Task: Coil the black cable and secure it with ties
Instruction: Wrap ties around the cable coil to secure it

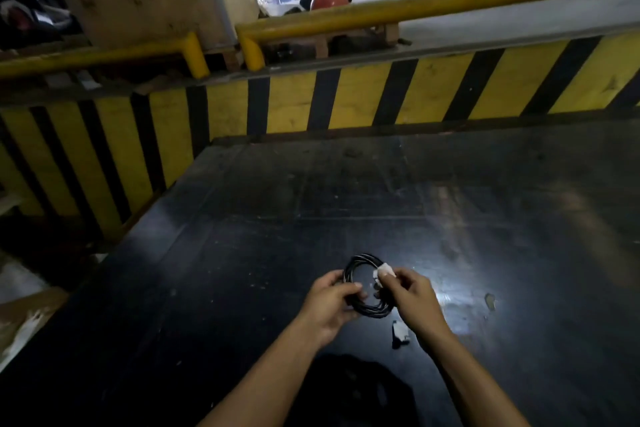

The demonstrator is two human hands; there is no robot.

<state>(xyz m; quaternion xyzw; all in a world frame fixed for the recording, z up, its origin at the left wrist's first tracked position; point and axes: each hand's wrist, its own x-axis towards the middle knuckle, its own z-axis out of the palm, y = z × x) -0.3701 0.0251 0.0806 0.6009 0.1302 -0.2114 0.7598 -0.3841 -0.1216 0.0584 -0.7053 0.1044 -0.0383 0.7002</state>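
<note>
The black cable (360,262) is wound into a small round coil held just above the dark table (346,201). My left hand (329,302) grips the coil's left side with thumb and fingers closed over the strands. My right hand (414,295) pinches a white tie (383,270) wrapped on the coil's upper right side. The coil's lower part shows between the two hands; parts of it are hidden by my fingers.
A small white and black scrap (400,331) lies on the table below my right hand. A yellow-and-black striped wall (381,97) borders the table at the back and left, with yellow rails (415,7) above. A dark shape (353,392) sits at the near edge.
</note>
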